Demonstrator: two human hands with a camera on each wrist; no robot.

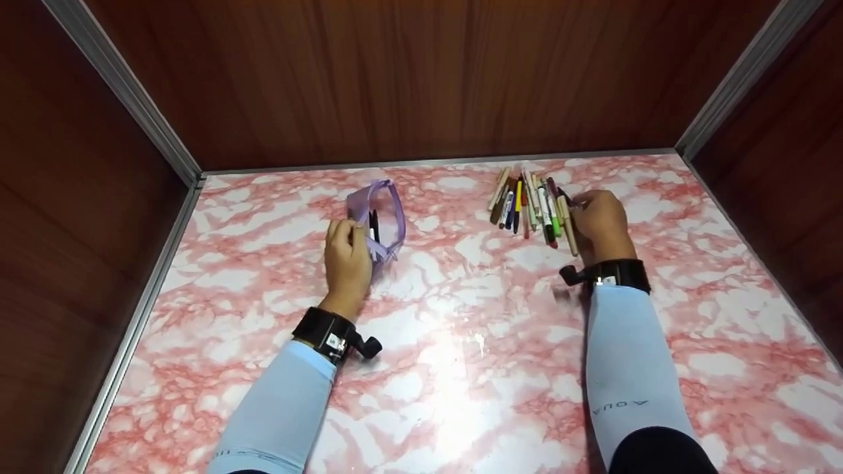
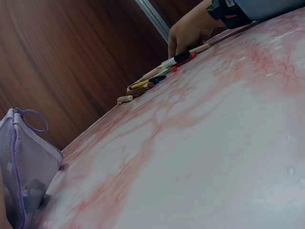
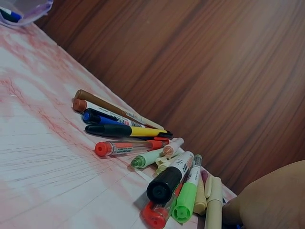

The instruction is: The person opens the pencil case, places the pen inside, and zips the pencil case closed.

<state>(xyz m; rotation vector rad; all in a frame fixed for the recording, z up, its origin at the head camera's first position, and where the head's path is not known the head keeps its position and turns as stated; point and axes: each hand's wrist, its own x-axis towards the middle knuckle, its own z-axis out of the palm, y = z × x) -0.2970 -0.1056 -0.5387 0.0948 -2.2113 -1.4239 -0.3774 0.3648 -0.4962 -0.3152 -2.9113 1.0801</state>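
My left hand grips the near side of a purple mesh pencil pouch, its mouth held wide. Inside the pouch lies a black and white pen. In the left wrist view the pouch shows its zipper and loop. At the right edge of a heap of pens and markers, my right hand pinches a dark pen, mostly hidden by the fingers. Close by lie a beige pen, a green-capped marker and a black-capped marker.
Pink and white marbled tabletop spreads between the pouch and the heap. Brown wood-grain panels wall the back and both sides, with metal strips at the corners. A yellow and black pen lies among the heap's other pens.
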